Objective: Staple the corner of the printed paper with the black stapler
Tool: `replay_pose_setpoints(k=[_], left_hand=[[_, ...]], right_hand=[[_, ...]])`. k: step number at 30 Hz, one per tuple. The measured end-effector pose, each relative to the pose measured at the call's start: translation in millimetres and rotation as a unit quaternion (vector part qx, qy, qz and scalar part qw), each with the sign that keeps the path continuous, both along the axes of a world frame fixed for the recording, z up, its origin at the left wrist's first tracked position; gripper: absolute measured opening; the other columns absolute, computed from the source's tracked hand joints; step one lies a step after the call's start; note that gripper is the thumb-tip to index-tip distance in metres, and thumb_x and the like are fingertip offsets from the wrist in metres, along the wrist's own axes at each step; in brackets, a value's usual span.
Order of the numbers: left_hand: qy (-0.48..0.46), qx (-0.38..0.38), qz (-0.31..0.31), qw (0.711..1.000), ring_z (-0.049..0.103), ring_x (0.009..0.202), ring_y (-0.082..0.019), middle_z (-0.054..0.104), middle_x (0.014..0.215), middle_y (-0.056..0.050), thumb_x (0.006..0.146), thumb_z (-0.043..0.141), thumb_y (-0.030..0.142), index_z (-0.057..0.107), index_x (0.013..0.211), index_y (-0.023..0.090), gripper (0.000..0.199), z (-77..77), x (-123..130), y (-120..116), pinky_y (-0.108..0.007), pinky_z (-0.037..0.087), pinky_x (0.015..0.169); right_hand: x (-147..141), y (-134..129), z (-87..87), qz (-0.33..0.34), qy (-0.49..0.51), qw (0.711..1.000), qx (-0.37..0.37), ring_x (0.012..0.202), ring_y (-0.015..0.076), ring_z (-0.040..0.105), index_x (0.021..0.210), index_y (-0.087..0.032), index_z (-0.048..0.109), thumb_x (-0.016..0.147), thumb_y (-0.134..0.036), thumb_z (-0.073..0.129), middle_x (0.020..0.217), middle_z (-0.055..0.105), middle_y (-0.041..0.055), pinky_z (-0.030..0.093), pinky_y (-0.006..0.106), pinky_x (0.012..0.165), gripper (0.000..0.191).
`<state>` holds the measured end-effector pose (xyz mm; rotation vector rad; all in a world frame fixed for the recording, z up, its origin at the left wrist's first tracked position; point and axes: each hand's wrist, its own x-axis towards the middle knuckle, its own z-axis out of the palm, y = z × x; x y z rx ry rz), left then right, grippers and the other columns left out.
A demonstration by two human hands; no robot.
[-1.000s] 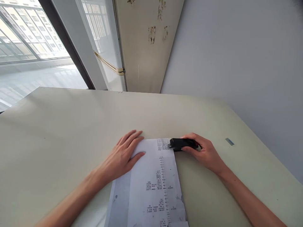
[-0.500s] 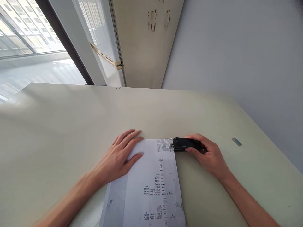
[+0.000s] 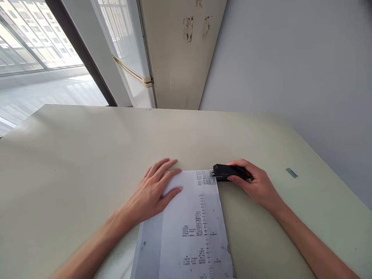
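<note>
Printed sheets of paper point(image 3: 186, 209) lie on the pale table, their lower end running out of view. Across the upper left part of the paper rests my left hand point(image 3: 158, 186), fingers spread and pressing flat. My right hand point(image 3: 252, 182) is wrapped round a black stapler point(image 3: 229, 172), thumb below and fingers over the top. The stapler's front end sits at the paper's upper right corner, by a block of dense handwritten-looking lines. Whether its jaws are fully pressed together I cannot tell.
The pale table point(image 3: 87, 147) reaches to a grey wall point(image 3: 290, 58) on the right. A small grey strip point(image 3: 291, 173) lies right of my right hand. Beyond the far edge stands a fridge-like cabinet point(image 3: 177, 62) with a handle, beside a window point(image 3: 31, 38).
The paper and my left hand have shifted slightly to the right in view. The stapler stays at the corner in my right hand, its body slightly higher in view.
</note>
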<state>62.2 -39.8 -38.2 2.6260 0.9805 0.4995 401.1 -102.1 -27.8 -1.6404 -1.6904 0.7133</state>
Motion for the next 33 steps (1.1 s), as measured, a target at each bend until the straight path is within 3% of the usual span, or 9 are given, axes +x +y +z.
replay_pose_setpoints(k=[4,11,14,21,27,33], left_hand=[[-0.008,-0.001,0.0,1.0,0.038,0.152,-0.034,0.047,0.163,-0.007,0.106,0.056,0.044,0.056,0.145,0.029,0.042,0.8,0.2,-0.3,-0.06,0.047,0.117],[-0.01,0.002,-0.005,1.0,0.038,0.152,-0.035,0.048,0.162,-0.009,0.106,0.055,0.045,0.057,0.143,0.028,0.041,-0.7,0.2,-1.3,-0.06,0.045,0.118],[-0.009,0.007,-0.007,1.0,0.038,0.152,-0.035,0.048,0.161,-0.01,0.106,0.054,0.046,0.057,0.143,0.028,0.041,-1.6,0.0,-1.7,-0.06,0.045,0.118],[-0.017,0.004,-0.011,1.0,0.038,0.152,-0.036,0.048,0.161,-0.012,0.106,0.055,0.045,0.056,0.144,0.027,0.043,-3.1,-0.8,-2.7,-0.061,0.044,0.118],[-0.02,-0.001,-0.009,1.0,0.038,0.152,-0.037,0.048,0.161,-0.012,0.105,0.056,0.044,0.056,0.143,0.026,0.042,-4.2,-1.4,-3.8,-0.061,0.044,0.118],[-0.018,0.0,-0.008,1.0,0.037,0.152,-0.036,0.047,0.162,-0.011,0.106,0.055,0.044,0.056,0.143,0.026,0.041,-4.8,-1.5,-4.5,-0.061,0.045,0.117]], right_hand=[[-2.3,4.2,17.5,0.033,-0.03,0.997,-0.063,0.121,0.0267,0.065,0.132,-0.036,0.065,0.101,-0.063,0.054,0.142,0.067,0.003,0.057,0.035,0.087,0.042],[-28.4,24.0,34.9,-0.001,-0.09,0.99,-0.109,0.144,0.0309,0.053,0.139,-0.035,0.064,0.106,-0.07,0.026,0.152,0.062,0.0023,0.045,0.05,0.117,0.061],[-41.4,34.9,40.8,0.002,-0.109,0.989,-0.104,0.145,0.0321,0.052,0.141,-0.034,0.064,0.107,-0.069,0.023,0.152,0.062,0.0031,0.046,0.051,0.117,0.065],[-56.3,48.5,41.3,0.038,-0.173,0.981,-0.079,0.13,0.0309,0.066,0.132,-0.036,0.071,0.109,-0.065,0.023,0.133,0.075,0.002,0.059,0.043,0.098,0.061],[-59.2,47.6,43.0,0.032,-0.189,0.972,-0.135,0.149,0.0312,0.049,0.144,-0.031,0.065,0.108,-0.068,0.02,0.157,0.058,0.0002,0.045,0.052,0.12,0.068],[-60.9,49.2,44.5,0.026,-0.2,0.966,-0.164,0.152,0.0304,0.045,0.15,-0.031,0.06,0.108,-0.066,0.023,0.161,0.052,-0.0015,0.04,0.055,0.124,0.066]])
